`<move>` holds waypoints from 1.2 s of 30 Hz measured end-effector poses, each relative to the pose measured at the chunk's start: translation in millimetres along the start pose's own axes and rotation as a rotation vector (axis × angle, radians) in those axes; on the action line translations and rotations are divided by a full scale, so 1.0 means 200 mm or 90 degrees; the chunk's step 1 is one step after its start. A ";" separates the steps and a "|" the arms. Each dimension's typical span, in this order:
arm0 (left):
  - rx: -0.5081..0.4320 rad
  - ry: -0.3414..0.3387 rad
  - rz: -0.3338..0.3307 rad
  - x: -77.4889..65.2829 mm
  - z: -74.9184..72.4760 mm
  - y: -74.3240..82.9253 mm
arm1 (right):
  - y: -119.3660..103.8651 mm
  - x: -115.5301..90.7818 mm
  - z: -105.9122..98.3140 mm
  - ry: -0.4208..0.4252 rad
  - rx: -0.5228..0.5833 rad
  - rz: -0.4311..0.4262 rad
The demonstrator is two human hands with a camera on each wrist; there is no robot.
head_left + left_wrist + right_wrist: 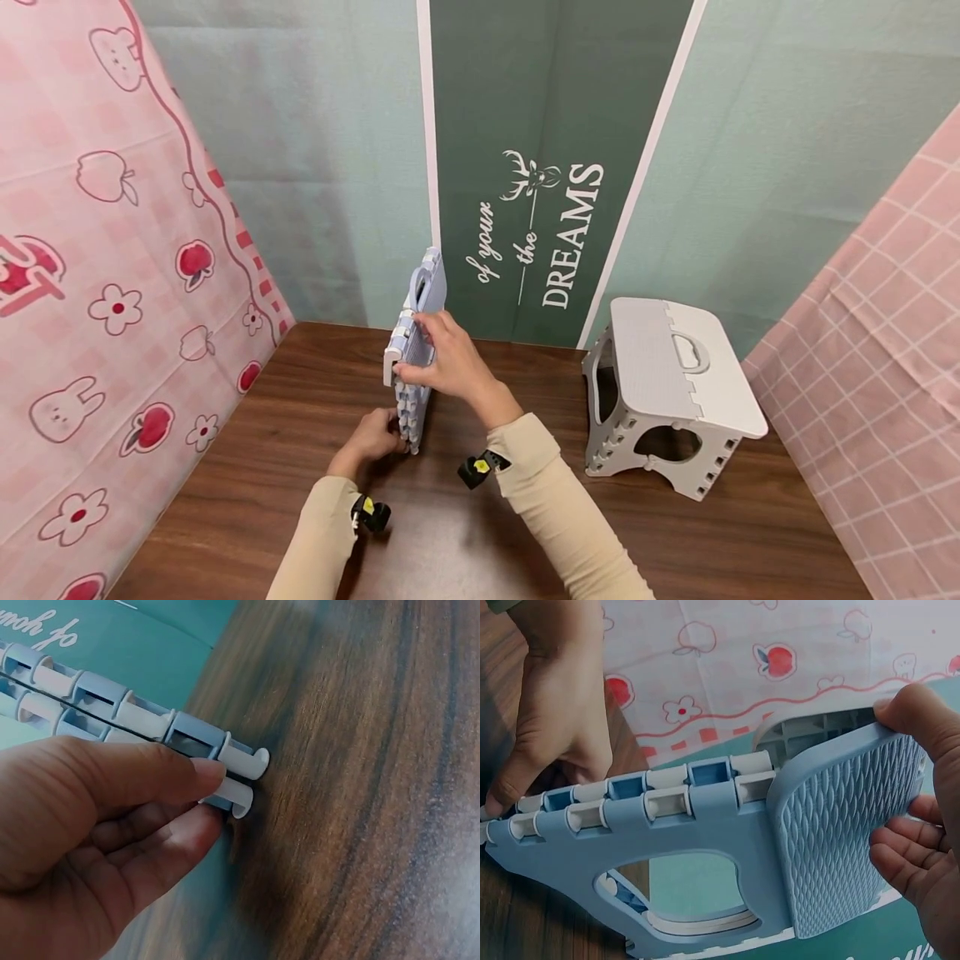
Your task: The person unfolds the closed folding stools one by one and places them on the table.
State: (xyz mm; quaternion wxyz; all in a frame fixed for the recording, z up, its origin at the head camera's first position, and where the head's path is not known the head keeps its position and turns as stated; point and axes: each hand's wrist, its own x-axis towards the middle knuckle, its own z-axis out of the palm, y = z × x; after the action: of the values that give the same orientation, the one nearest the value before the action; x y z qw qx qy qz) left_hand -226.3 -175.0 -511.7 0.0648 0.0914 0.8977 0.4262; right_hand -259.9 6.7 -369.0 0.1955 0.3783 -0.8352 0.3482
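Note:
A blue and white folding step stool (437, 292), nearly folded flat, stands on edge on the table. My left hand (372, 435) pinches the lower end of its hinge row (142, 718) between thumb and fingers, close over the wood. Higher up, my right hand (453, 358) holds the stool's top, thumb over the edge and fingers bent by the textured panel (847, 832). That panel stands slightly apart from the other top half, whose ribbed underside (799, 739) shows. An oval opening in the leg panel (772, 847) reveals the far side.
A second, grey-white folding stool (675, 367) stands unfolded to the right, its handle on top. Brown wooden table (315, 367) lies beneath. A green printed curtain (510, 100) hangs behind; pink patterned cloths (150, 333) line both sides.

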 end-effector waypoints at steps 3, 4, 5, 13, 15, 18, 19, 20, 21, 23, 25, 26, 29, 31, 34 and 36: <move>-0.007 -0.006 0.008 0.01 0.00 -0.01 | 0.03 0.01 0.01 0.002 0.000 -0.009; -0.010 -0.008 0.008 0.02 0.00 -0.01 | 0.04 0.01 0.01 0.004 -0.001 -0.009; -0.009 -0.009 0.008 0.03 0.00 -0.02 | 0.05 0.01 0.01 0.005 0.000 -0.009; -0.006 -0.018 0.016 0.06 0.00 -0.04 | 0.08 0.02 0.02 0.006 0.001 -0.011; -0.007 -0.018 0.012 0.06 0.00 -0.04 | 0.08 0.02 0.02 0.008 -0.003 -0.011; -0.007 -0.017 0.019 0.06 0.00 -0.04 | 0.08 0.02 0.01 0.008 -0.011 -0.009; -0.006 -0.016 0.022 0.06 0.00 -0.04 | 0.08 0.02 0.01 0.009 -0.011 -0.008; -0.008 -0.015 0.025 0.06 0.00 -0.04 | 0.08 0.02 0.01 0.006 -0.011 -0.006; -0.015 -0.015 0.030 0.06 0.00 -0.04 | 0.07 0.02 0.01 0.005 -0.010 -0.004; -0.035 -0.018 0.044 0.05 0.00 -0.04 | 0.07 0.02 0.01 0.002 -0.007 0.002; -0.062 -0.019 0.056 0.03 0.00 -0.04 | 0.07 0.02 0.02 0.000 -0.004 0.004; -0.076 -0.014 0.057 0.02 0.00 -0.04 | 0.07 0.02 0.02 0.000 -0.005 0.005; -0.100 0.008 0.054 0.00 -0.01 -0.04 | 0.07 0.02 0.01 0.006 -0.003 0.000; -0.106 0.028 0.044 -0.01 -0.02 -0.04 | 0.07 0.02 0.01 0.010 -0.003 -0.005; -0.109 0.033 0.046 -0.02 -0.04 -0.04 | 0.08 0.01 0.01 0.012 -0.010 -0.008; -0.115 0.036 0.051 -0.02 -0.04 -0.04 | 0.08 0.01 0.01 0.010 -0.011 -0.009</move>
State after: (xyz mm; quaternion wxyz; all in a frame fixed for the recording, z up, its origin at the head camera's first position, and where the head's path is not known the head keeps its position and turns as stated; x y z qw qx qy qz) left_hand -225.3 -187.2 -513.1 0.0302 0.1088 0.8526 0.5102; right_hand -273.5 12.4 -375.4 0.2074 0.3795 -0.8341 0.3425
